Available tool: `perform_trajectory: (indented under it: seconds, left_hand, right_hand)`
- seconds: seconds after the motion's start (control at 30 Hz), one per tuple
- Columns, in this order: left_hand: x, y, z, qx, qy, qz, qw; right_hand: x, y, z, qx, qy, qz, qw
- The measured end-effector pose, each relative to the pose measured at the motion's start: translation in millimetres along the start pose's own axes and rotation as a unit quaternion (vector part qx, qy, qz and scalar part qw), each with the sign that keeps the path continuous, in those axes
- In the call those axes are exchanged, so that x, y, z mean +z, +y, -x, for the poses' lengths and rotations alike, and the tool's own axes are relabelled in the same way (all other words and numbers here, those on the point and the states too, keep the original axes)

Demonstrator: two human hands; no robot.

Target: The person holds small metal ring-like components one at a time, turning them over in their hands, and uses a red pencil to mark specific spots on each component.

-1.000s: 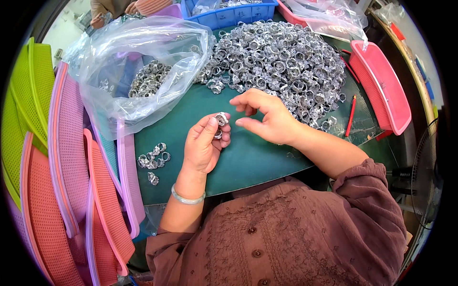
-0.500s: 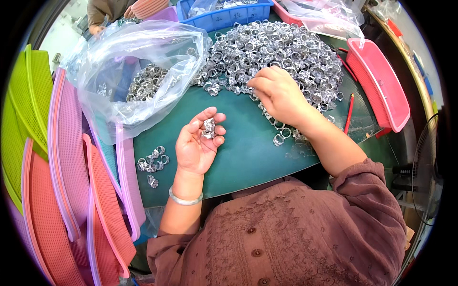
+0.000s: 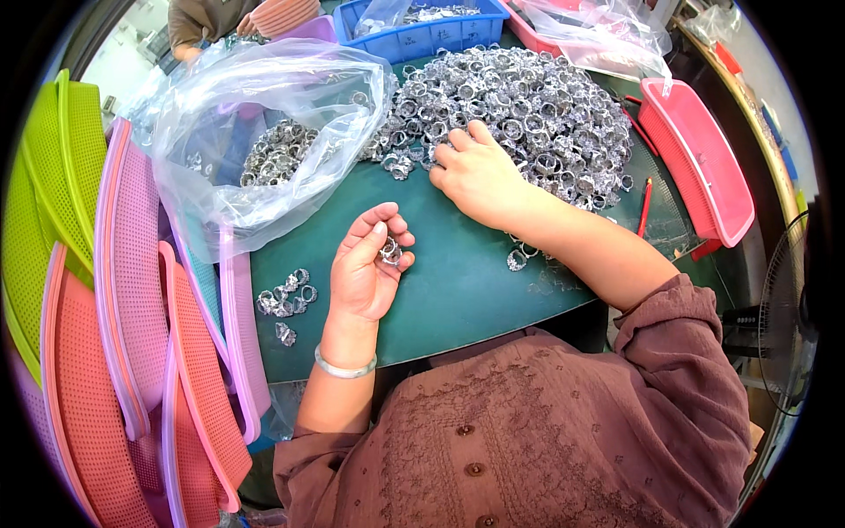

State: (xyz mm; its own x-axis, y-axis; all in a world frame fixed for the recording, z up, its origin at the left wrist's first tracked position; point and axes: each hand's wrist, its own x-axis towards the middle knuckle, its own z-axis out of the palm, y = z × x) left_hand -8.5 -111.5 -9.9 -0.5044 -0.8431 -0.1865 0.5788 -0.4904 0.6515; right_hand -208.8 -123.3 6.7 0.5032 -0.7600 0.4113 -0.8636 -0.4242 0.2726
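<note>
My left hand (image 3: 363, 271) is raised over the green tabletop, palm up, with its fingers curled around silver rings (image 3: 390, 252). How many it holds I cannot tell. At the front edge of a large pile of silver rings (image 3: 519, 92), my right hand (image 3: 480, 183) is bent downward with its fingers drawn in. Its fingertips are hidden, so what they grip does not show. Left of my left hand lies a small cluster of rings (image 3: 286, 297), with a single ring (image 3: 285, 334) just nearer to me. A few loose rings (image 3: 518, 260) lie below my right wrist.
A clear plastic bag (image 3: 211, 207) holding rings stands open at the far left. Green, purple and orange baskets (image 3: 132, 290) crowd the left side. A blue bin (image 3: 422, 40) sits at the back, a pink basket (image 3: 704, 167) and red pen-like tool (image 3: 645, 208) at right. Another person (image 3: 198, 22) is at far left.
My right hand has moved left and nearer, its fingers now drawn in at the pile's edge. My left thumb has shifted over the rings it holds.
</note>
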Motion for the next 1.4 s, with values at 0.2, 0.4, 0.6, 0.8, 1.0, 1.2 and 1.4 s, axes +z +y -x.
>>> perform_trajectory:
  seconds: [0.2, 0.4, 0.6, 0.8, 1.0, 1.2, 1.4]
  left_hand:
    - [-9, -2, -2, -0.013, -0.042, -0.006, 0.999]
    - [-1, -4, 3, 0.015, -0.038, -0.078, 0.996]
    - [-1, -5, 3, 0.036, -0.029, -0.092, 0.995]
    - [-3, -6, 3, 0.031, -0.022, -0.094, 0.995]
    - [-1, -6, 3, 0.034, -0.010, -0.126, 0.991]
    - [1, -10, 3, 0.060, 0.003, -0.175, 0.983]
    - [2, -11, 4, 0.081, 0.005, -0.209, 0.975]
  right_hand:
    - [-13, 5, -6, 0.050, -0.009, -0.185, 0.981]
    - [-33, -8, -1, 0.137, -0.064, -0.625, 0.766]
    - [-30, -20, 5, 0.163, -0.060, -0.701, 0.692]
    - [-19, -25, 9, 0.173, -0.047, -0.713, 0.677]
    - [-13, -25, 13, 0.164, -0.033, -0.683, 0.711]
    - [-12, -25, 14, 0.144, -0.024, -0.670, 0.728]
    - [-12, -26, 14, 0.135, -0.014, -0.693, 0.708]
